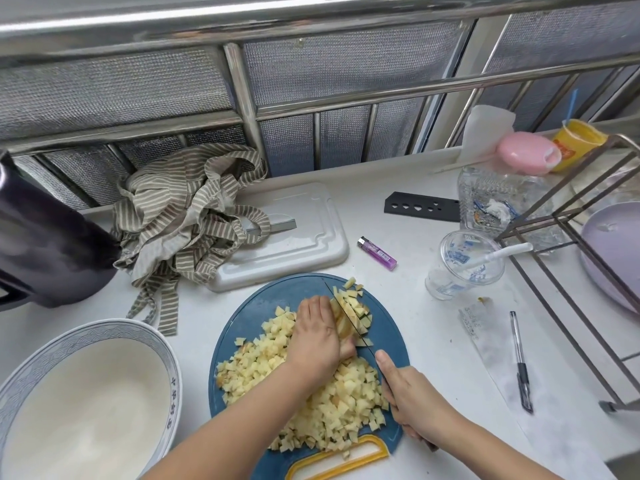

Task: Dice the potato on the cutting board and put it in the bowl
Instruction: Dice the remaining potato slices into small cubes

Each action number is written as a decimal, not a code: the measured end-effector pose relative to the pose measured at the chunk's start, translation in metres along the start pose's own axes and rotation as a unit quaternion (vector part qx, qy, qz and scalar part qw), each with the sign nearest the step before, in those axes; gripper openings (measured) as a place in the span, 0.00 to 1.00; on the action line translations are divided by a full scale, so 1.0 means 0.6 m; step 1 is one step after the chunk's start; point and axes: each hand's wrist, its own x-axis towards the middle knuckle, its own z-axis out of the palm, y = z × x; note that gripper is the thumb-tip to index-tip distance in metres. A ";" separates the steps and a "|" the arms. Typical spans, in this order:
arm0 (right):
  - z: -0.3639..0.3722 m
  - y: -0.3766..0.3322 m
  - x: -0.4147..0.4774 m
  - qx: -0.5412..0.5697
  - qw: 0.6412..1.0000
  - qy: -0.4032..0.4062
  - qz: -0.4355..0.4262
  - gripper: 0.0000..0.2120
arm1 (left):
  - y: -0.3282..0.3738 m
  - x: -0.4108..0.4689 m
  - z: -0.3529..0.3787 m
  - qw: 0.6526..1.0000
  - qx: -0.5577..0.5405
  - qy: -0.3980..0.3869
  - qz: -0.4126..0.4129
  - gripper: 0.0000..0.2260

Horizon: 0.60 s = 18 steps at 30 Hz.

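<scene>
A blue round cutting board (388, 327) with a yellow handle lies in front of me, covered with several pale potato cubes (339, 410). My left hand (317, 336) presses down on uncut potato strips (341, 323) near the board's far side, fingers curled over them. My right hand (412, 400) grips the handle of a knife (346, 317), its thin blade standing on edge across the strips right beside my left fingers. More cubes (356, 304) lie just beyond the blade. A large white bowl (162, 362) with a blue patterned rim sits at the lower left, holding no potato.
A white tray (304, 233) and a striped cloth (183, 216) lie behind the board. A purple lighter (376, 253), a plastic cup (464, 268), a pen (520, 362), a black knife sheath (420, 206) and a metal rack (568, 271) are to the right. A dark jug (45, 233) stands left.
</scene>
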 end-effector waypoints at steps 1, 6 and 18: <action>0.000 0.000 0.000 0.005 1.000 -0.003 -0.001 0.28 | 0.001 0.000 -0.004 1.000 0.010 0.016 0.008 0.34; -0.002 0.000 0.002 0.016 1.000 -0.012 0.009 0.28 | -0.009 0.006 0.008 0.997 0.027 0.072 0.033 0.29; -0.015 -0.010 0.020 0.069 0.993 -0.041 0.082 0.29 | 0.007 -0.005 -0.011 0.996 0.076 -0.042 -0.010 0.36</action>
